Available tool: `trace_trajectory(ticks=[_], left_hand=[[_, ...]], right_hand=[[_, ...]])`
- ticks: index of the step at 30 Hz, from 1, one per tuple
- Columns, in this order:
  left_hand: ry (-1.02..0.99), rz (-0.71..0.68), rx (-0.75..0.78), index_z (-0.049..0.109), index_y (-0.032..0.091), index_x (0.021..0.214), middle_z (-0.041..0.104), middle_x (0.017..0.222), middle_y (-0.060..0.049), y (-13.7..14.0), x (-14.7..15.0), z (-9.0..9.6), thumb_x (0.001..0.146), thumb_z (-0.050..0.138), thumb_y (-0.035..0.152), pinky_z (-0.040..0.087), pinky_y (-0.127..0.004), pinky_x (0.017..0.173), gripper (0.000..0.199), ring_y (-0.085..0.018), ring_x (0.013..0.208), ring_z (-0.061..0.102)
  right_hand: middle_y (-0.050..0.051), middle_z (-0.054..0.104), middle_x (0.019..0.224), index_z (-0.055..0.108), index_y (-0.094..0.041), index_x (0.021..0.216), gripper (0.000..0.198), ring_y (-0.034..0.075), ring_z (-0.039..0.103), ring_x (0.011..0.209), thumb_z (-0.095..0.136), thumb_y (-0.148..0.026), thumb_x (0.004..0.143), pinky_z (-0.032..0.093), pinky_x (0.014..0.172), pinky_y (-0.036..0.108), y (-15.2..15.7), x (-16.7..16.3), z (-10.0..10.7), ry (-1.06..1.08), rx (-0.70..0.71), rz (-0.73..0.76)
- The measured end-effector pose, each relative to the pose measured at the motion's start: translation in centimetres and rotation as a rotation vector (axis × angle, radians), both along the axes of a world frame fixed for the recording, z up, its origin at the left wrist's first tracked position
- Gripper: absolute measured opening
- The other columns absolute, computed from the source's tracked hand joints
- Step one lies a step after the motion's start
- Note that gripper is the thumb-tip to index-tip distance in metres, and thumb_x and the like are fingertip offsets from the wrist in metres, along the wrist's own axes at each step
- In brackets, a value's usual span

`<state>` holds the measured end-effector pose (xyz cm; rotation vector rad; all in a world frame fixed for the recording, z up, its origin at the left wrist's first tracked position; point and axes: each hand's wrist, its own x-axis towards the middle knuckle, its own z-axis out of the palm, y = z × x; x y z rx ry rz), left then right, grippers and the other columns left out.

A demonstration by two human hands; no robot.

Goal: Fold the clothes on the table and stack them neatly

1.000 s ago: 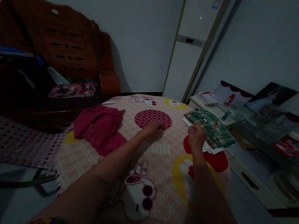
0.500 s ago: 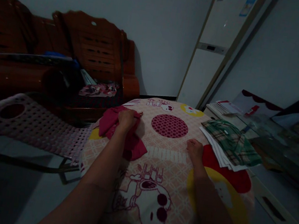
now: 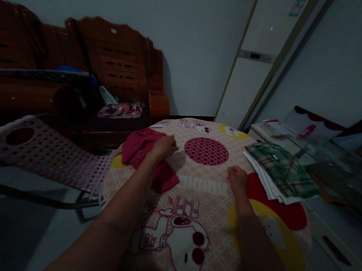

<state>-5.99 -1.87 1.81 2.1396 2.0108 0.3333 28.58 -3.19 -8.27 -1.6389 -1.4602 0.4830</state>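
Observation:
A crumpled pink garment (image 3: 141, 146) with small buttons lies on the left part of a round table covered by a patterned tablecloth (image 3: 201, 185). Over the garment's right edge is my left hand (image 3: 165, 146), fingers apart and pointing right, with nothing visible in them. On the right side of the cloth rests my right hand (image 3: 238, 179), its fingers loosely curled in, empty. Just beyond it, a folded green plaid cloth (image 3: 280, 166) sits on a stack of folded white cloth (image 3: 263, 179).
A woven reclining chair (image 3: 61, 159) stands against the table's left side. Behind it is a wooden sofa (image 3: 117, 60) with fabric on its seat. A tall white air conditioner (image 3: 248, 82) stands at the back. Along the right runs a glass-topped cabinet (image 3: 339, 174) bearing papers.
My left hand has come off the middle of the pink garment and shifted right to its edge, its fingers loosening. My right hand stays almost where it was.

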Motion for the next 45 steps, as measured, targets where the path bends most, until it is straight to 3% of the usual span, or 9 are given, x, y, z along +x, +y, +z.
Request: trace_trajectory(ticks=[3,8,13,22,26,31,35,41,45], left_hand=[[0.167,-0.148,-0.195,0.076,0.019,0.100,0.077,0.095,-0.010,-2.3,0.8,-0.2,0.084,0.066,0.034,0.049,-0.026,0.073,0.025,-0.023,0.088,0.071],[0.337,-0.308,-0.125,0.069,0.015,0.121,0.070,0.115,-0.019,-8.3,2.6,-1.6,0.075,0.074,0.049,0.053,-0.034,0.078,0.057,-0.034,0.102,0.069],[0.363,-0.253,-0.088,0.069,0.012,0.113,0.070,0.109,-0.019,-10.3,3.6,-2.7,0.086,0.052,0.012,0.054,-0.035,0.077,0.033,-0.030,0.098,0.071],[-0.756,-0.264,0.266,0.071,0.013,0.104,0.074,0.098,-0.006,-5.5,6.7,2.4,0.074,0.049,0.008,0.053,-0.026,0.080,0.038,-0.017,0.089,0.067],[-0.901,-0.442,0.101,0.072,0.013,0.090,0.074,0.092,-0.005,-5.6,11.9,-0.3,0.067,0.049,0.003,0.053,-0.025,0.078,0.034,-0.016,0.084,0.066],[-1.021,-0.526,0.032,0.072,0.012,0.093,0.074,0.093,-0.006,-6.0,13.2,-3.3,0.069,0.048,0.002,0.053,-0.026,0.079,0.035,-0.016,0.084,0.067],[-1.058,-0.490,0.076,0.070,0.012,0.108,0.074,0.107,-0.010,-6.1,12.1,-2.5,0.084,0.055,0.014,0.054,-0.029,0.086,0.027,-0.019,0.095,0.068],[-0.744,-0.491,0.147,0.068,0.015,0.121,0.071,0.120,-0.011,-5.1,10.5,-3.1,0.081,0.071,0.026,0.052,-0.035,0.094,0.041,-0.023,0.107,0.066],[-0.447,-0.513,0.045,0.067,0.015,0.124,0.071,0.122,-0.012,-4.4,10.3,-4.9,0.072,0.080,0.026,0.052,-0.037,0.097,0.055,-0.026,0.109,0.066]], right_hand=[[0.004,0.071,0.068,0.070,-0.019,0.077,0.028,0.021,0.065,0.065,0.051,-0.040,0.071,0.048,0.060,0.029,0.1,0.0,0.0,-0.022,-0.010,-0.010],[0.005,0.071,0.070,0.070,-0.019,0.076,0.027,0.021,0.065,0.067,0.051,-0.037,0.073,0.048,0.062,0.029,0.1,-0.1,0.0,-0.030,-0.012,-0.005],[0.005,0.070,0.070,0.070,-0.019,0.077,0.026,0.021,0.064,0.067,0.051,-0.037,0.073,0.048,0.063,0.029,-0.1,-0.1,0.2,-0.034,-0.011,0.003],[0.003,0.069,0.074,0.073,-0.016,0.100,0.041,0.018,0.059,0.062,0.062,-0.042,0.069,0.050,0.057,0.028,-1.5,-2.1,1.5,0.220,0.040,0.155],[0.005,0.074,0.108,0.066,-0.021,0.127,0.065,0.019,0.067,0.078,0.074,-0.036,0.064,0.055,0.066,0.029,-2.9,-4.1,3.2,0.471,-0.011,0.522],[0.004,0.076,0.101,0.075,-0.018,0.102,0.040,0.022,0.068,0.094,0.076,-0.032,0.064,0.054,0.088,0.034,-4.2,-5.8,3.7,0.549,-0.074,0.716],[0.003,0.075,0.082,0.072,-0.017,0.084,0.024,0.021,0.069,0.079,0.073,-0.031,0.064,0.057,0.076,0.034,-3.2,-6.1,3.2,0.711,-0.125,0.588],[0.002,0.069,0.074,0.059,-0.021,0.073,0.012,0.019,0.068,0.080,0.061,-0.032,0.071,0.059,0.084,0.039,0.3,-0.6,3.0,1.141,0.320,0.066],[-0.002,0.066,0.075,0.055,-0.021,0.076,0.008,0.016,0.067,0.076,0.060,-0.023,0.069,0.060,0.081,0.036,0.8,3.5,2.2,1.162,0.424,-0.187]])
